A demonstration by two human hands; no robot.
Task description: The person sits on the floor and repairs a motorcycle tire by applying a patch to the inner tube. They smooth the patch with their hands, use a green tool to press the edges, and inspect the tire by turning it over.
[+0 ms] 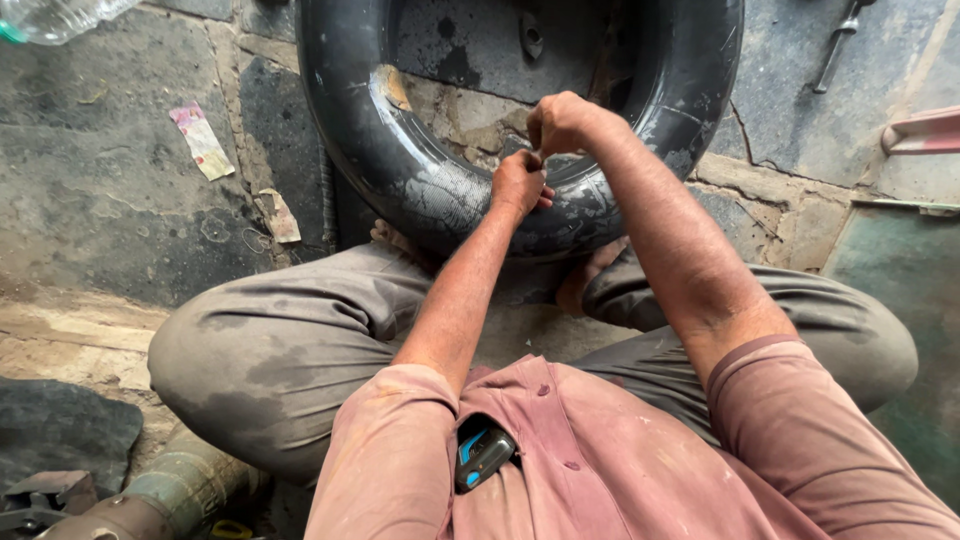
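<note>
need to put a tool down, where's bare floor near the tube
Bare stone lies left of the black rubber tube, past the paper scraps. Crowded: both hands, left hand and right hand, at the tube's near rim, knees below; a metal tool upper right.

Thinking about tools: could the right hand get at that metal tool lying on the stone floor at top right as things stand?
Probably not without leaning: the right hand is at the black inner tube by the left hand, and the metal tool lies beyond the tube's far side.

Light: soft, even daylight | shadows: faint (darkest inside tyre [420, 170]) | focus: sharp | edges: slightly stretched
</note>
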